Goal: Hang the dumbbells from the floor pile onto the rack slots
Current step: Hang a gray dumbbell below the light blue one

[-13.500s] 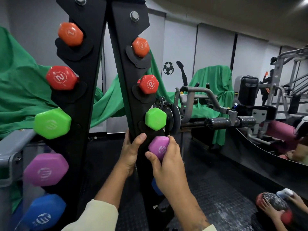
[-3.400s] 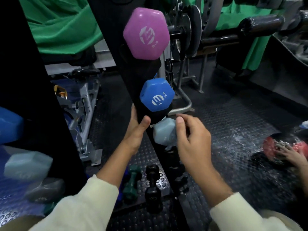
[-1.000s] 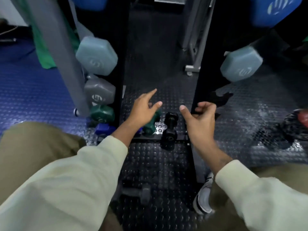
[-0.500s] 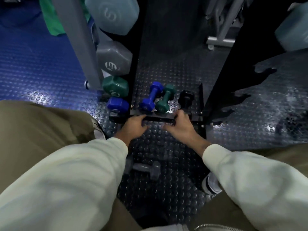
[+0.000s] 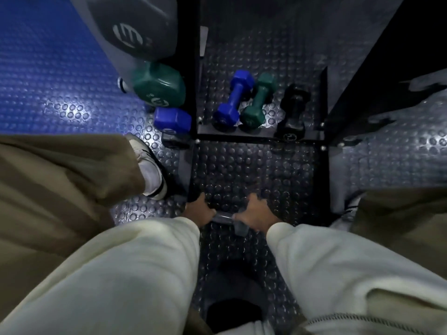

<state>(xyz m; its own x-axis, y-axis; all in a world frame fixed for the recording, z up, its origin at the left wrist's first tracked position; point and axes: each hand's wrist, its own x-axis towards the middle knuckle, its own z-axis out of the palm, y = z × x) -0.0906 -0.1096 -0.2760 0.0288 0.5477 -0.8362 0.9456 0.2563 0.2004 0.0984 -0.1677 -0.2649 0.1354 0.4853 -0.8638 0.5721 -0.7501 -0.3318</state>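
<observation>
From the head view, we look straight down between our knees at the studded rubber floor (image 5: 242,170). Both of our hands are on one grey dumbbell (image 5: 226,218) lying low on the floor right in front of us. Our left hand (image 5: 198,212) has its fingers curled over one end, and our right hand (image 5: 256,213) is curled around the other end, so both are closed on the weight. Only the short handle and one grey head show between them.

Farther ahead, inside the rack base (image 5: 256,137), three more weights lie on the floor: a blue dumbbell (image 5: 233,100) touching a green dumbbell (image 5: 258,100), and a black dumbbell (image 5: 292,110) just beside them. On the left upright, the hung dumbbell ends read downward: a large grey head (image 5: 135,27), a green head (image 5: 158,85) and a blue head (image 5: 172,120).

We judge the lift is about to begin. The risks we see are these: our grip sits on the heads, not the handle, so the weight could roll out of our fingers as it leaves the floor. Our left shoe (image 5: 150,170) stands near, so a drop might land on it. The base bar lies between us and the rack, and the weight could knock it or the three loose dumbbells on the way up.
</observation>
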